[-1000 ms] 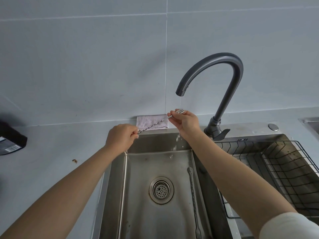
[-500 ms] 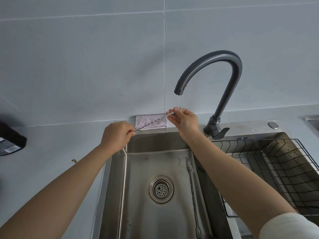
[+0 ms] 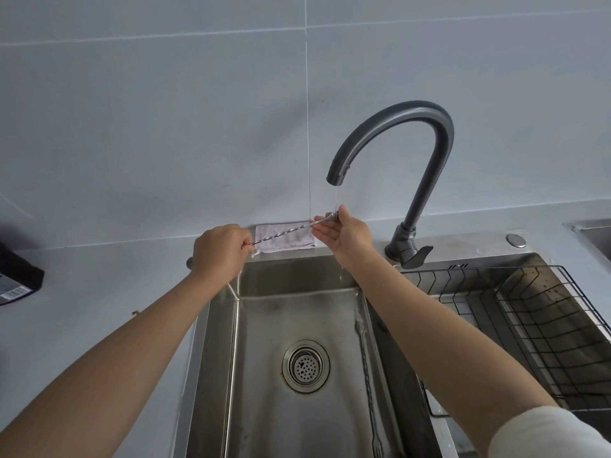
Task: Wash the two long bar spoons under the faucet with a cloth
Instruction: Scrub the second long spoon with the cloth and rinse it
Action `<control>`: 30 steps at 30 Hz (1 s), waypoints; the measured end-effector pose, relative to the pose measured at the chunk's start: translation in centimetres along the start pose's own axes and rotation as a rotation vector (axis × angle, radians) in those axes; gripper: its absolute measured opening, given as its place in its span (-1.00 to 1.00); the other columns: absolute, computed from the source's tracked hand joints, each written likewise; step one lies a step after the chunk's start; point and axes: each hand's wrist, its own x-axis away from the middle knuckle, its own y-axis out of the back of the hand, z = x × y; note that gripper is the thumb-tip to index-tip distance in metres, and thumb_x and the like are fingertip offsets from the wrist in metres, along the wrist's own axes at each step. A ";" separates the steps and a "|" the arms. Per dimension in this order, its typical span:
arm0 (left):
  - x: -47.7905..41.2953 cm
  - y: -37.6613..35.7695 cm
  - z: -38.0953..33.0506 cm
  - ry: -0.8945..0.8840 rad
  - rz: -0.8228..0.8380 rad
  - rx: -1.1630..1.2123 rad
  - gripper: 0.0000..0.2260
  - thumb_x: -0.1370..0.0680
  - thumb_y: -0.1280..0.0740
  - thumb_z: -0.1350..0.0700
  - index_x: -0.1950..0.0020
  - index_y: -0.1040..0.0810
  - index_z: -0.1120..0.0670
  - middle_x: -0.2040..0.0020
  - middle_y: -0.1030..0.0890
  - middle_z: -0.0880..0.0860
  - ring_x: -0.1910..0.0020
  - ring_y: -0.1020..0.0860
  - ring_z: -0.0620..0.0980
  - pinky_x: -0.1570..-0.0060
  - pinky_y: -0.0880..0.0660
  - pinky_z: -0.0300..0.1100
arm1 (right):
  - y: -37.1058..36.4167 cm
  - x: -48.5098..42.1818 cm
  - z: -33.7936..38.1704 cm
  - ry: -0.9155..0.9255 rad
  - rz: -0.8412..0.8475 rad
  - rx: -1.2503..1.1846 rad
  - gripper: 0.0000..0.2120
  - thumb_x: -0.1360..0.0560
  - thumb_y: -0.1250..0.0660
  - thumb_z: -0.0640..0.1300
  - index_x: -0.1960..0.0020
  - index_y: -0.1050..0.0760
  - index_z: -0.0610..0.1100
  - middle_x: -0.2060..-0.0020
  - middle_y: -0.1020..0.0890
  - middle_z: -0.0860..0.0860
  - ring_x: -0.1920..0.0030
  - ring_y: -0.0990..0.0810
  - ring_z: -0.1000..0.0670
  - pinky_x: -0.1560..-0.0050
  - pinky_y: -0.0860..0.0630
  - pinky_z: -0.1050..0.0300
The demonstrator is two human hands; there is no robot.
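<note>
A twisted-stem bar spoon (image 3: 284, 233) is stretched level between both hands above the back of the sink. My left hand (image 3: 220, 247) grips its handle end in a fist. My right hand (image 3: 345, 231) pinches the bowl end under a thin stream of water from the dark grey faucet (image 3: 426, 173). A second bar spoon (image 3: 367, 368) lies lengthwise on the sink floor, right of the drain (image 3: 305, 365), fork end toward me. A pale lilac cloth (image 3: 291, 244) lies folded on the ledge behind the sink, untouched.
The steel sink (image 3: 215, 342) has a black wire rack (image 3: 535, 332) over its right basin. The faucet lever (image 3: 418, 256) sits at the base. A round button (image 3: 515, 240) is on the ledge. A dark box (image 3: 16, 276) stands on the grey counter at far left.
Both hands holding the spoon rose slightly toward the spout. My right hand's fingers opened out around the bowl end, and the water stream now falls on it.
</note>
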 end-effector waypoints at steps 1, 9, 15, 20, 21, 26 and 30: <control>-0.1 0.0 0.1 -0.002 -0.007 -0.001 -0.87 -0.51 -0.31 0.22 0.18 -0.62 0.22 0.15 -0.62 0.16 0.12 -0.55 0.20 0.25 -0.29 -0.18 | 0.0 0.0 0.1 0.004 0.015 -0.021 -0.67 -0.63 -0.07 -0.10 0.20 -0.41 -0.26 0.24 -0.58 -0.19 0.24 -0.61 -0.10 0.20 -0.56 0.10; -0.3 0.0 0.3 -0.011 0.007 -0.006 -0.87 -0.51 -0.33 0.19 0.19 -0.59 0.22 0.16 -0.60 0.15 0.13 -0.54 0.18 0.25 -0.28 -0.19 | -0.5 0.6 0.7 -0.028 0.046 -0.100 -0.71 -0.60 0.05 -0.30 0.18 -0.38 -0.26 0.28 -0.55 -0.18 0.25 -0.60 -0.13 0.13 -0.57 0.07; -0.1 -0.1 0.1 -0.037 0.141 -0.067 -0.70 -0.58 -0.23 0.10 0.34 -0.48 0.16 0.29 -0.52 0.18 0.19 -0.49 0.21 0.27 -0.27 -0.18 | -0.6 0.1 0.9 0.078 0.009 -0.052 -0.69 -0.64 -0.02 -0.19 0.20 -0.41 -0.25 0.29 -0.57 -0.16 0.26 -0.62 -0.09 0.13 -0.59 0.08; -0.4 -0.1 -0.1 0.031 0.176 -0.036 -0.58 -0.57 -0.22 0.15 0.50 -0.25 0.07 0.39 -0.39 0.10 0.26 -0.41 0.17 0.28 -0.25 -0.18 | -0.3 0.2 0.3 0.136 0.076 -0.080 -0.85 -0.53 -0.19 -0.41 0.19 -0.43 -0.27 0.28 -0.56 -0.14 0.43 -0.65 0.04 0.22 -0.63 0.19; -0.5 0.0 -0.1 0.033 0.166 -0.029 -0.59 -0.56 -0.23 0.16 0.50 -0.27 0.08 0.42 -0.38 0.09 0.28 -0.38 0.15 0.29 -0.25 -0.18 | -0.2 0.2 0.3 0.134 0.074 -0.094 -0.85 -0.53 -0.20 -0.41 0.19 -0.43 -0.27 0.27 -0.56 -0.14 0.43 -0.65 0.05 0.24 -0.63 0.20; -0.4 -0.1 -0.2 0.038 0.137 -0.019 -0.67 -0.53 -0.27 0.15 0.45 -0.43 0.15 0.37 -0.47 0.15 0.29 -0.38 0.14 0.32 -0.23 -0.20 | -0.2 0.2 0.5 0.067 0.004 -0.100 -0.71 -0.61 -0.12 -0.11 0.19 -0.44 -0.25 0.27 -0.58 -0.13 0.30 -0.64 -0.03 0.28 -0.63 0.18; -0.2 -0.2 -0.4 0.026 0.130 -0.028 -0.77 -0.53 -0.30 0.13 0.26 -0.59 0.24 0.44 -0.45 0.10 0.30 -0.39 0.12 0.31 -0.24 -0.20 | -0.3 0.5 0.8 0.003 -0.021 -0.091 -0.61 -0.61 -0.07 0.05 0.15 -0.45 -0.23 0.24 -0.59 -0.13 0.25 -0.62 -0.06 0.25 -0.59 0.15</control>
